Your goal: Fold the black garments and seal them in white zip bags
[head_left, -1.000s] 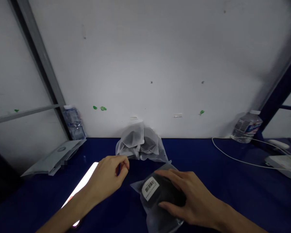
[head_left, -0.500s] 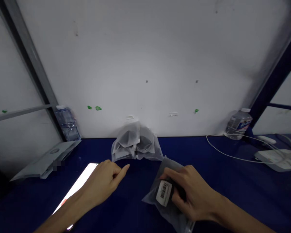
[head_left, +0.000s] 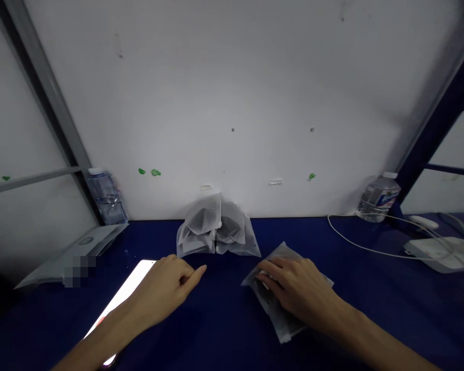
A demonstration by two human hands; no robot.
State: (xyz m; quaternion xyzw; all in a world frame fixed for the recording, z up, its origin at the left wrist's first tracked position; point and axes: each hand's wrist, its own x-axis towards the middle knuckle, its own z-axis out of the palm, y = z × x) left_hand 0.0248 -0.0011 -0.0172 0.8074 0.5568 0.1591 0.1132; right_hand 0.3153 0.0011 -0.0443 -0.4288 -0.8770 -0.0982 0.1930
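Observation:
My right hand lies over a frosted zip bag on the blue table, its fingers bent round the bag and the dark thing inside. They cover most of the white label. The slider end of the bag points toward me. My left hand rests on the table in a loose fist with the thumb sticking out to the right; I see nothing in it. Beneath that wrist and forearm is a phone with a bright white screen, partly covered.
Two similar frosted bags stand against the white wall. Water bottles stand at the left and right corners. Flat grey packets lie at left. A white cable and a white power strip lie at right.
My right hand has laid the bag flatter and a little farther right and away from me, and its fingers now cover the barcode label. My left hand has stayed put.

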